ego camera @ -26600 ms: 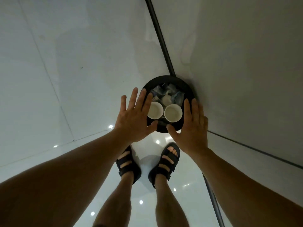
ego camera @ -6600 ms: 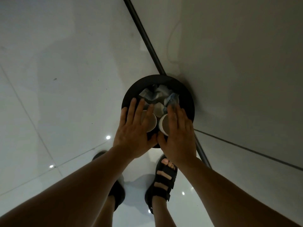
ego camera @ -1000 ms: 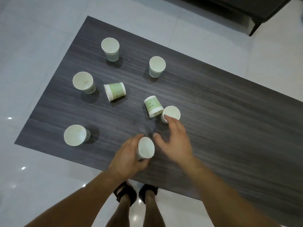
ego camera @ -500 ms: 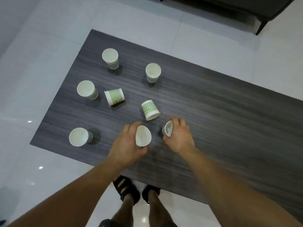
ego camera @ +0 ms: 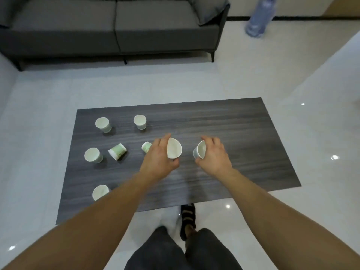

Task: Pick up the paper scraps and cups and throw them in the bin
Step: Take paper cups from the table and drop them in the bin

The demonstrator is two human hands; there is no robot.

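While the left hand (ego camera: 157,158) wraps one paper cup (ego camera: 174,148) and the right hand (ego camera: 214,154) grips a second cup (ego camera: 200,152) above the middle of the surface (ego camera: 243,129), six cups (ego camera: 93,155) wait toward its left edge. They look light and crushable (thin paper walls), so are best held gently round the sides.

A living room: grey sofa (ego camera: 115,26) facing low table (ego camera: 233,133).

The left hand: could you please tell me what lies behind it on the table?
A green-patterned cup, apparently on its side, peeks out past the left hand; the hand covers its rim end.
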